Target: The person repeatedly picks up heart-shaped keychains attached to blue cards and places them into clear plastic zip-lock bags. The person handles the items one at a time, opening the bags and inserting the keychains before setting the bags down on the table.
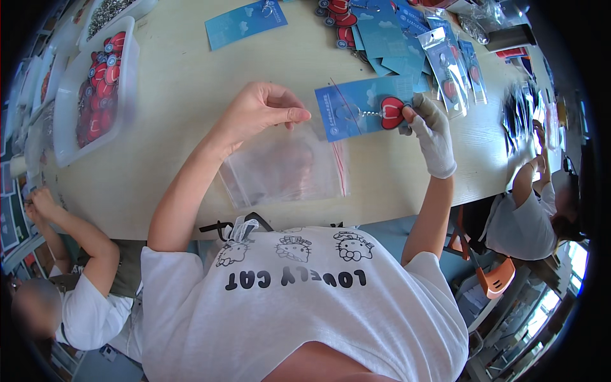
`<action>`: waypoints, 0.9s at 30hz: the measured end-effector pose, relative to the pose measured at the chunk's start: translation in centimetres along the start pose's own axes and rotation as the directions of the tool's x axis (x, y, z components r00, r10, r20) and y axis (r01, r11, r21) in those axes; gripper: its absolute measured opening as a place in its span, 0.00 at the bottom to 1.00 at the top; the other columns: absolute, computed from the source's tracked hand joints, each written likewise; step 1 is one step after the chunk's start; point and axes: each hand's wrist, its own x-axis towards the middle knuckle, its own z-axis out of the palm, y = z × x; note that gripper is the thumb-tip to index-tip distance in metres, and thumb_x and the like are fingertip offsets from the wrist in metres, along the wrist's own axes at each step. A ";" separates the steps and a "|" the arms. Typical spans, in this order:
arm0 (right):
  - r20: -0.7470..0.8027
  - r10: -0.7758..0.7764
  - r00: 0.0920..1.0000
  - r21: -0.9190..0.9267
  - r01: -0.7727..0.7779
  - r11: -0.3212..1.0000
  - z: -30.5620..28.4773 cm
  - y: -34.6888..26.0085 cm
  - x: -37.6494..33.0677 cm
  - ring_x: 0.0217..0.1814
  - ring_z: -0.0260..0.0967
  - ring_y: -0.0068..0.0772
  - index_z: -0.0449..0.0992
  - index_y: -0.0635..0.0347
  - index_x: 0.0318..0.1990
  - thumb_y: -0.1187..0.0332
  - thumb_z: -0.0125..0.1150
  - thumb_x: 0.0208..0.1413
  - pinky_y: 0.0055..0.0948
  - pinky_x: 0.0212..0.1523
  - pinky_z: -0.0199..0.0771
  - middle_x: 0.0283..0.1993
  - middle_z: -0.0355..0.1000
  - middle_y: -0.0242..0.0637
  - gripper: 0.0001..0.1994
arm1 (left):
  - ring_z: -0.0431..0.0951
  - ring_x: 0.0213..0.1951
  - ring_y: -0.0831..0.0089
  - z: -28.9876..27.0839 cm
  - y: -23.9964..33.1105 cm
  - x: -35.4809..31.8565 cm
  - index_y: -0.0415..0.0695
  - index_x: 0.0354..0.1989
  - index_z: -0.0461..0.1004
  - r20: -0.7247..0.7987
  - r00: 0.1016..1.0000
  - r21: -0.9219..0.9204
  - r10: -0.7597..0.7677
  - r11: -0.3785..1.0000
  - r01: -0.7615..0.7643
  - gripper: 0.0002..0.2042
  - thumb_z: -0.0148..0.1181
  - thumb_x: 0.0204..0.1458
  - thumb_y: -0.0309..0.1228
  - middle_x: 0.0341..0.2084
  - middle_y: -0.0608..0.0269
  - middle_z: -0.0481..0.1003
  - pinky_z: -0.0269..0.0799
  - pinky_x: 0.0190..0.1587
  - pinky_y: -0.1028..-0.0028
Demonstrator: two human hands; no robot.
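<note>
In my right hand (434,130), which wears a pale glove with the thumb tip bare, is a blue card (344,102), held by its right end. My thumb presses a red keychain charm (392,113) against it; a short chain and ring lie across the card. A thin red line slants over the card's left part. My bare left hand (264,114) is just left of the card, its thumb and fingers closed in a pinch; what they hold, if anything, I cannot make out. Below both hands, clear plastic bags (280,175) with a red seal line lie on the table.
At the left stands a white bin (128,95) of red charms, with a container of metal rings (109,14) behind it. Another blue card (245,25) lies at the far side. Blue cards (385,38) and bagged keychains (445,70) pile up far right. Co-workers sit on both sides.
</note>
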 end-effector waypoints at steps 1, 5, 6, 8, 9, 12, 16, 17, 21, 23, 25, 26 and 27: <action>0.046 0.018 0.999 -0.046 -0.016 0.999 -0.3 -0.9 0.1 0.32 0.70 0.19 0.67 0.70 0.52 0.72 0.54 0.58 0.20 0.34 0.71 0.40 0.72 0.34 0.16 | 0.74 0.25 0.81 0.1 -0.1 0.1 0.39 0.28 0.78 0.001 1.000 0.016 0.007 1.000 -0.007 0.06 0.68 0.46 0.28 0.22 0.65 0.76 0.69 0.32 0.81; 0.128 -0.002 0.992 -0.019 0.005 1.000 0.0 -1.6 0.3 0.35 0.71 0.19 0.66 0.71 0.53 0.75 0.53 0.57 0.19 0.36 0.72 0.39 0.73 0.34 0.16 | 0.74 0.25 0.82 1.0 0.0 0.6 0.37 0.30 0.79 -0.006 0.998 0.089 0.057 0.994 -0.056 0.08 0.68 0.46 0.29 0.22 0.65 0.77 0.69 0.30 0.82; 0.143 0.017 0.990 -0.026 -0.014 1.000 1.2 -1.7 0.9 0.35 0.71 0.19 0.66 0.71 0.53 0.76 0.52 0.56 0.19 0.36 0.72 0.39 0.74 0.35 0.17 | 0.74 0.25 0.83 1.2 0.0 0.7 0.37 0.30 0.80 -0.012 0.998 0.115 0.069 0.991 -0.067 0.08 0.68 0.46 0.29 0.22 0.65 0.78 0.68 0.30 0.82; 0.191 0.064 0.979 -0.035 -0.059 0.998 3.4 -1.8 1.1 0.36 0.72 0.20 0.66 0.71 0.53 0.77 0.52 0.56 0.20 0.36 0.73 0.39 0.74 0.36 0.17 | 0.74 0.25 0.84 1.3 0.0 0.9 0.36 0.30 0.80 0.026 0.996 0.148 0.087 0.985 -0.089 0.09 0.68 0.46 0.29 0.23 0.65 0.78 0.68 0.29 0.83; 0.219 0.085 0.972 -0.028 -0.080 0.996 4.2 -1.2 0.9 0.36 0.72 0.20 0.65 0.71 0.53 0.78 0.52 0.55 0.20 0.36 0.73 0.39 0.74 0.37 0.17 | 0.74 0.25 0.85 1.3 0.0 1.1 0.36 0.30 0.80 0.052 0.994 0.167 0.097 0.980 -0.104 0.09 0.68 0.46 0.29 0.23 0.65 0.78 0.67 0.29 0.83; 0.155 0.047 0.987 -0.032 -0.042 0.999 6.8 -2.0 0.3 0.36 0.73 0.21 0.66 0.71 0.52 0.79 0.53 0.54 0.20 0.36 0.73 0.40 0.75 0.40 0.17 | 0.73 0.25 0.86 1.1 0.4 1.0 0.36 0.31 0.80 0.056 0.998 0.139 0.016 0.990 -0.024 0.10 0.69 0.46 0.30 0.24 0.64 0.78 0.67 0.28 0.84; -0.032 -0.035 0.999 0.106 0.038 0.994 6.8 -0.9 -0.2 0.34 0.72 0.21 0.69 0.70 0.47 0.81 0.54 0.51 0.20 0.35 0.73 0.38 0.76 0.38 0.14 | 0.75 0.26 0.85 1.1 0.6 1.1 0.35 0.35 0.79 0.047 0.999 0.076 -0.001 0.997 -0.003 0.11 0.68 0.46 0.29 0.25 0.62 0.79 0.69 0.30 0.84; -0.087 -0.077 0.993 0.149 0.089 0.985 6.8 -0.5 -0.3 0.33 0.72 0.21 0.71 0.70 0.44 0.82 0.55 0.50 0.20 0.35 0.73 0.38 0.76 0.38 0.13 | 0.75 0.27 0.85 1.2 0.5 1.2 0.35 0.36 0.79 0.039 0.999 0.068 0.006 0.998 -0.009 0.11 0.68 0.46 0.29 0.26 0.62 0.79 0.70 0.30 0.84; 0.105 -0.109 0.989 -0.113 0.120 0.986 7.2 -1.5 -0.9 0.31 0.72 0.24 0.76 0.69 0.32 0.83 0.58 0.44 0.23 0.34 0.72 0.33 0.76 0.36 0.06 | 0.77 0.28 0.83 1.8 -0.1 1.8 0.34 0.38 0.78 0.145 0.988 0.063 0.058 0.996 -0.068 0.11 0.66 0.47 0.27 0.27 0.59 0.80 0.72 0.33 0.82; 0.232 -0.201 0.952 -0.301 0.267 0.916 7.8 -1.7 -1.2 0.30 0.71 0.27 0.77 0.68 0.28 0.83 0.59 0.42 0.25 0.33 0.71 0.30 0.75 0.37 0.04 | 0.75 0.26 0.85 1.8 -0.1 1.9 0.35 0.38 0.78 0.169 0.984 0.148 0.053 0.986 -0.079 0.11 0.66 0.47 0.26 0.25 0.63 0.79 0.70 0.31 0.83; 0.256 -0.212 0.943 -0.297 0.286 0.911 7.4 -1.5 -1.2 0.31 0.71 0.30 0.78 0.66 0.29 0.80 0.60 0.42 0.26 0.33 0.71 0.30 0.74 0.38 0.05 | 0.72 0.24 0.87 2.0 0.5 1.9 0.37 0.38 0.77 0.200 0.979 0.235 0.049 0.967 -0.096 0.11 0.66 0.46 0.26 0.21 0.67 0.77 0.66 0.29 0.83; 0.267 -0.218 0.939 -0.294 0.295 0.909 7.1 -1.4 -1.3 0.31 0.71 0.31 0.78 0.65 0.30 0.79 0.60 0.42 0.27 0.34 0.71 0.29 0.73 0.39 0.05 | 0.70 0.23 0.88 2.3 1.0 1.6 0.38 0.38 0.77 0.214 0.976 0.277 0.045 0.955 -0.105 0.11 0.66 0.46 0.26 0.20 0.69 0.76 0.64 0.27 0.83; 0.289 -0.232 0.929 -0.310 0.320 0.895 6.8 -1.4 -1.2 0.32 0.71 0.30 0.78 0.65 0.31 0.78 0.61 0.43 0.26 0.34 0.71 0.30 0.73 0.38 0.06 | 0.68 0.22 0.88 2.4 1.5 1.5 0.39 0.38 0.77 0.227 0.973 0.323 0.043 0.939 -0.117 0.11 0.66 0.46 0.26 0.18 0.71 0.74 0.62 0.26 0.84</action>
